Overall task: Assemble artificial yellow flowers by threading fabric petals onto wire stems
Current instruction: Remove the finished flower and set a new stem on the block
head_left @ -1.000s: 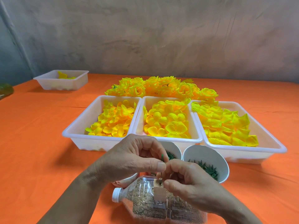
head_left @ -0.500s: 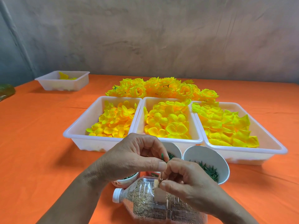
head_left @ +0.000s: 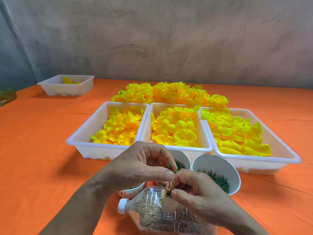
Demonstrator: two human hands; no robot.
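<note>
**Orange surface: both hands closed on the stem work at the near edge**

Orange cloth covers the surface (head_left: 42, 150). At the middle of its near edge, a clear bottle (head_left: 152, 216) with a white cap lies on its side, filled with brown granules. A thin wire stem (head_left: 168, 186) stands upright just above the bottle. Its lower end is lost in a blurred patch.

Hand state:
- Left hand (head_left: 138, 168): thumb and forefinger are pinched together at the top of the wire stem. They grip a small green piece (head_left: 170, 165) that projects above the thumb.
- Right hand (head_left: 203, 199): the fingers are curled. Thumb and forefinger pinch the wire stem lower down, at a small tan part too small to identify.
- The two hands touch at the fingertips.

Just behind the hands stand two white bowls holding dark green plastic pieces. The right bowl (head_left: 216, 165) is in full view. The middle bowl (head_left: 183, 156) is partly hidden by the left hand. A printed cup (head_left: 128, 192) sits under the left hand, beside the bottle cap.

Behind the bowls, three white trays stand side by side, rims touching: left tray (head_left: 81, 133), centre tray (head_left: 169, 104), right tray (head_left: 279, 145). Each holds loose yellow fabric petals (head_left: 176, 129). A pile of finished yellow flowers (head_left: 169, 94) lies directly behind the trays.

Toward the far left corner, well apart, a smaller tray (head_left: 67, 91) holds a few yellow petals. A green object (head_left: 6, 97) is cut off by the left edge.
</note>
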